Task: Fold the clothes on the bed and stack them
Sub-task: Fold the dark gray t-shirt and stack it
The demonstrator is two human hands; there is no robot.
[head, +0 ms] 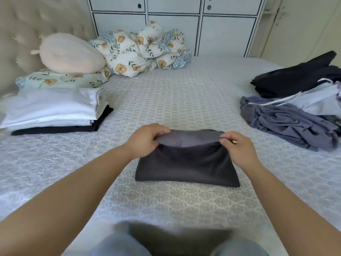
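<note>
A person's left hand [145, 139] and right hand [238, 146] each pinch a far corner of a dark grey garment [186, 163], fingers clamped on the raised flap, apparently to finish its fold at the middle of the bed [184, 93]. A folded stack [53, 109] waits at left, unfolded clothes [293, 122] at right; no containers appear.

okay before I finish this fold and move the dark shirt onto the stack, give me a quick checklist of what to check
1. Left hand pinches the far edge of the dark shirt: ok.
2. Right hand pinches the same edge at the other corner: ok.
3. Shirt's near fold lies flat and square on the bed: ok.
4. Folded stack at the left sits level, ready for another piece: ok.
5. Unfolded pile lies apart from the shirt: ok.
6. Layers inside the shirt are smooth: cannot tell.
</note>
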